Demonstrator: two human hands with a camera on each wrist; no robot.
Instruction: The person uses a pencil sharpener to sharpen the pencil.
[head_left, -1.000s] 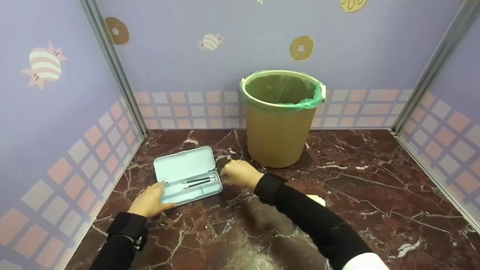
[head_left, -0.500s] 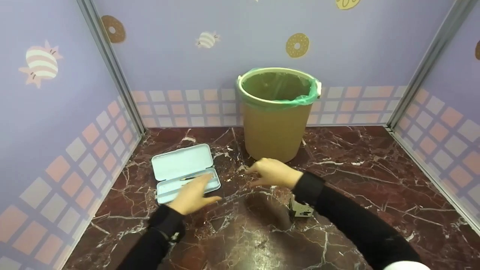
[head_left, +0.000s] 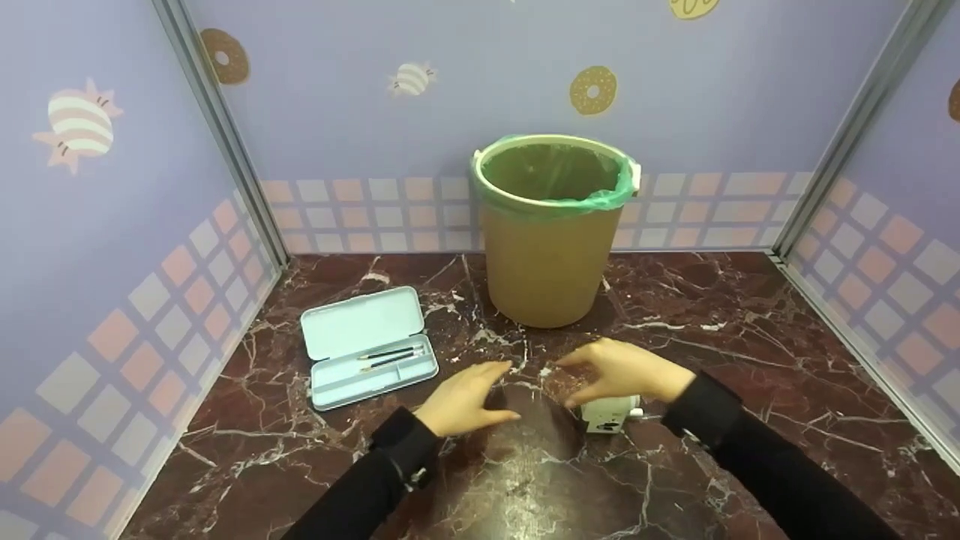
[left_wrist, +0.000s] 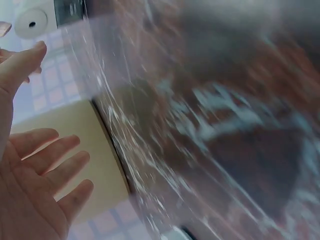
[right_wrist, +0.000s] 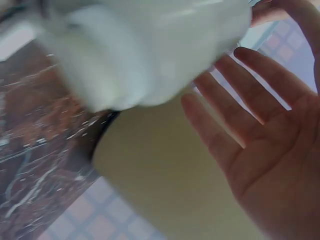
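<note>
A white hand-crank pencil sharpener [head_left: 604,418] with a dark picture on its front stands on the table, partly behind my right hand. My right hand [head_left: 626,373] is over it, fingers spread and slightly bent; in the right wrist view the fingers extend beside the blurred white sharpener [right_wrist: 200,45] without a visible grip. My left hand [head_left: 461,401] hovers to its left, fingers extended and holding nothing. In the left wrist view, the sharpener's round face with a hole [left_wrist: 31,24] shows. Farther left lies an opened light-blue pencil case [head_left: 364,322] with pencils [head_left: 390,358] inside.
A tan waste bin [head_left: 551,262] lined with a green bag [head_left: 604,201] stands at the back, beyond my hands. Patterned purple walls [head_left: 337,112] enclose the dark red marbled table [head_left: 247,450] at the back and both sides.
My left hand has left the pencil case and moved right. My right hand has moved from the case's right end to the sharpener. The case stays opened on the table.
</note>
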